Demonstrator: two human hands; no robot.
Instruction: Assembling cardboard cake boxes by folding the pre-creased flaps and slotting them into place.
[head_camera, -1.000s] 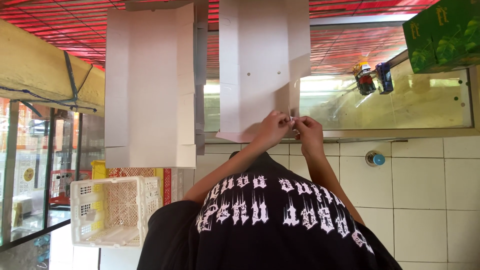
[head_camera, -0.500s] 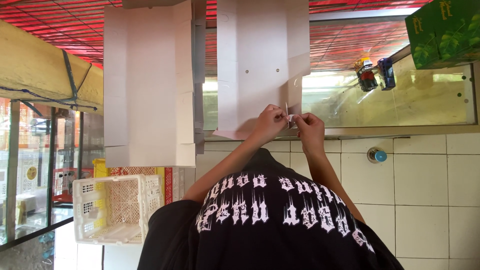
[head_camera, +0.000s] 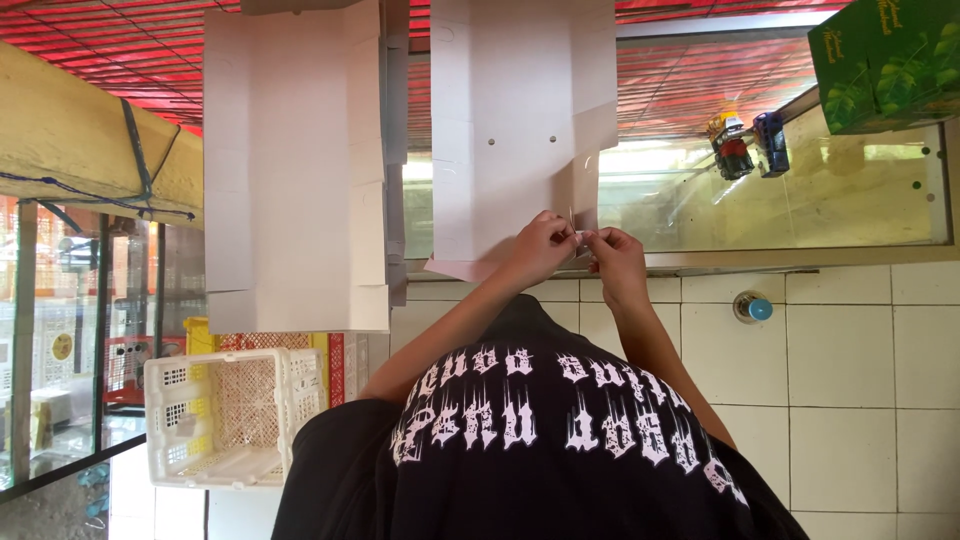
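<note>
Centre frame, both hands meet at the flat white cardboard sheet: left hand and right hand pinch a small tab at its lower right edge, fingertips pressed together.

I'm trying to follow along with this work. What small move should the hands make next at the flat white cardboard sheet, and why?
Probably a short pull of the right hand away from the left hand. Both pinch a small pale piece, too small to identify, at the side flap of the flat white cardboard sheet. The fingertips meet there, so drawing it along that flap seems likeliest.
</note>
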